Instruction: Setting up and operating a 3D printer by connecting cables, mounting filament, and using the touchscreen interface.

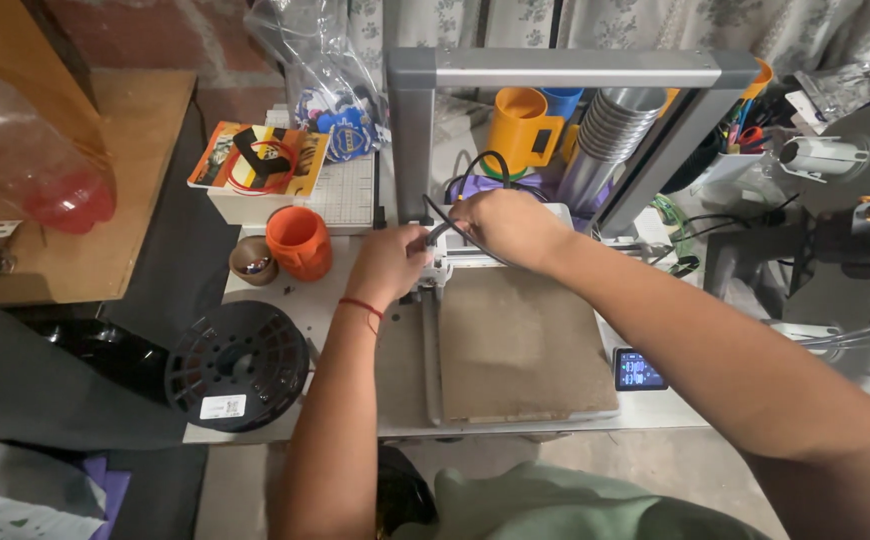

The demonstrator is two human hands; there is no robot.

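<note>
A grey-framed 3D printer (555,70) stands on the white table with its textured tan build plate (520,345) in front of me. My left hand (390,262) grips the white print head (442,262) at the plate's back left corner. My right hand (510,225) reaches across and pinches the black cable (475,170) that loops up from the print head. A red thread band circles my left wrist. The print head is mostly hidden by both hands.
A black filament spool (240,365) lies at the table's front left. An orange cup (300,242) and a small bowl (253,260) stand behind it. The printer's small screen (640,370) glows at right. Stacked metal cups (610,135) and an orange mug (520,125) sit behind the frame.
</note>
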